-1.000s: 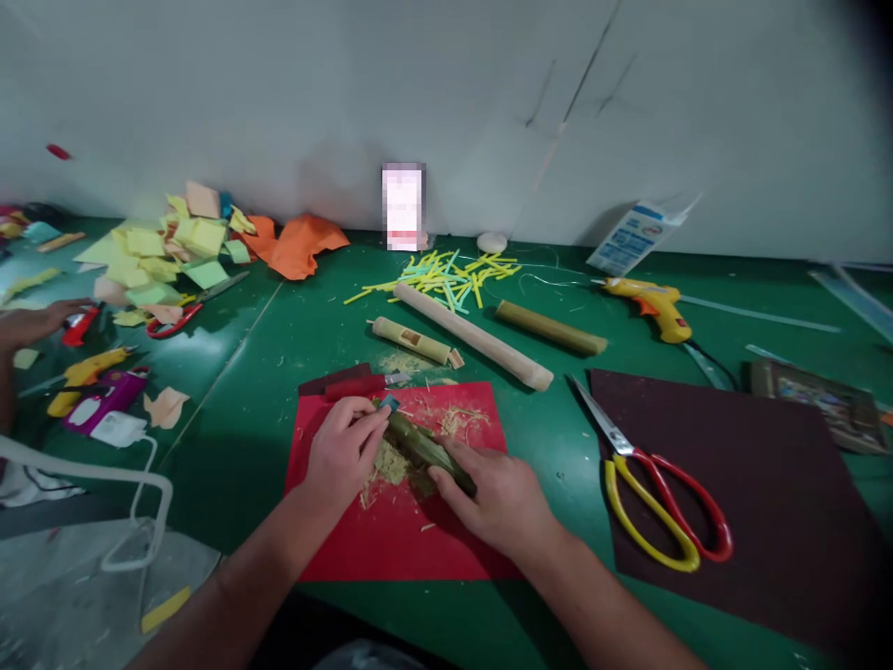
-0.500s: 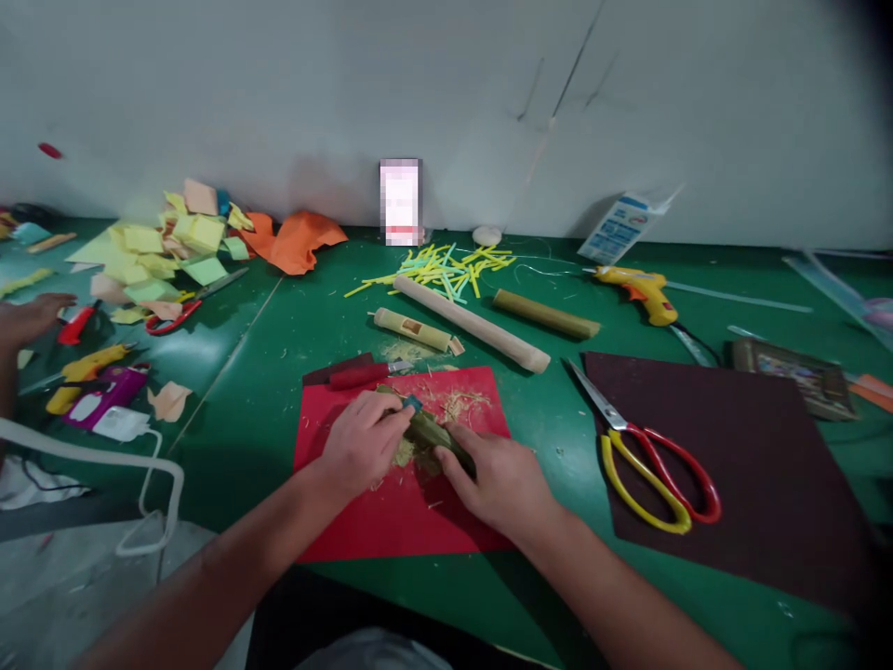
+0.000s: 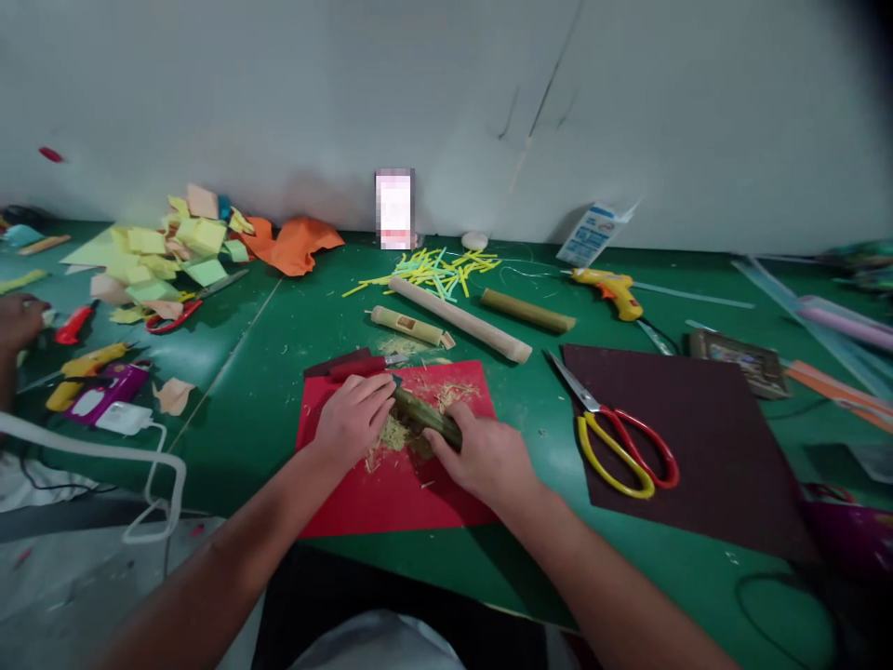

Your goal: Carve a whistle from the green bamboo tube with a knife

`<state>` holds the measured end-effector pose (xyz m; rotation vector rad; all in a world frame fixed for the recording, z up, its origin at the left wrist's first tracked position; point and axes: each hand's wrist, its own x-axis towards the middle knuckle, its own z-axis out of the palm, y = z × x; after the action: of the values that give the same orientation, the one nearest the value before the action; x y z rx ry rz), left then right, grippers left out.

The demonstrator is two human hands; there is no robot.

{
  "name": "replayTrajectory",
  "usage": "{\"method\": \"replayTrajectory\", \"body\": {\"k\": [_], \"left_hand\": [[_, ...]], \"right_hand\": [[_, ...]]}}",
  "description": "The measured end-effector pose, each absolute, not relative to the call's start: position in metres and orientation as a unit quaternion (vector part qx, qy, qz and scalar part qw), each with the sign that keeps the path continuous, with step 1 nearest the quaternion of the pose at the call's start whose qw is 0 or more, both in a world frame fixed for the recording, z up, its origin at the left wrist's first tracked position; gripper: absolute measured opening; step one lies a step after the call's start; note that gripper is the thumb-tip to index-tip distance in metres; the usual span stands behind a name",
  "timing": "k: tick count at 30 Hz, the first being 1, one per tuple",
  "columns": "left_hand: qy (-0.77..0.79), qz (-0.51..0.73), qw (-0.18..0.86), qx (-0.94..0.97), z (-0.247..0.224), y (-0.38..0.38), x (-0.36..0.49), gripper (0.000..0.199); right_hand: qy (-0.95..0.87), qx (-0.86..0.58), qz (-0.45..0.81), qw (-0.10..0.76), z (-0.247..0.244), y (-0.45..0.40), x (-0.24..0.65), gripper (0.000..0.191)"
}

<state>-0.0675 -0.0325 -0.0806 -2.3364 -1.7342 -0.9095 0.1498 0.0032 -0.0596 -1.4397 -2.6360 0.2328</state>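
A dark green bamboo tube (image 3: 422,412) slants above a red sheet (image 3: 391,507) strewn with pale shavings (image 3: 457,395). My right hand (image 3: 488,456) is closed round its near end, thumb on top. My left hand (image 3: 354,419) is closed at the far end, fingers pressed together over it. A small teal piece (image 3: 397,381) shows at its fingertips; its kind is mostly hidden. Just beyond lies a red-handled tool (image 3: 357,368) with a short metal tip. Behind it rests a pale bamboo tube (image 3: 408,326) with a rectangular cutout.
Right of the red sheet, large scissors (image 3: 620,442) lie on a dark sheet (image 3: 698,447). Farther back are two more tubes, yellow and teal strips (image 3: 433,274) and a yellow glue gun (image 3: 610,290). Folded paper (image 3: 167,256) is heaped left. Another person's hand (image 3: 24,321) is at the left edge.
The view has shifted slightly to the right. My left hand has moved along the bamboo tube towards its far end, and less of the teal piece shows. My right hand keeps its grip.
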Motion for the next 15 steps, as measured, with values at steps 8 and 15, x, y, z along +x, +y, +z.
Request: {"method": "replayTrajectory", "body": {"k": [8,15], "left_hand": [[-0.525,-0.316,0.026,-0.790,-0.082,-0.038,-0.044,0.022],[-0.513,-0.280,0.095,-0.806,-0.085,-0.037,-0.052,0.026]], "right_hand": [[-0.884,-0.457,0.079,0.058,-0.066,0.000,0.147,0.037],[-0.883,-0.458,0.083,0.053,-0.067,-0.003,0.146,0.040]]}}
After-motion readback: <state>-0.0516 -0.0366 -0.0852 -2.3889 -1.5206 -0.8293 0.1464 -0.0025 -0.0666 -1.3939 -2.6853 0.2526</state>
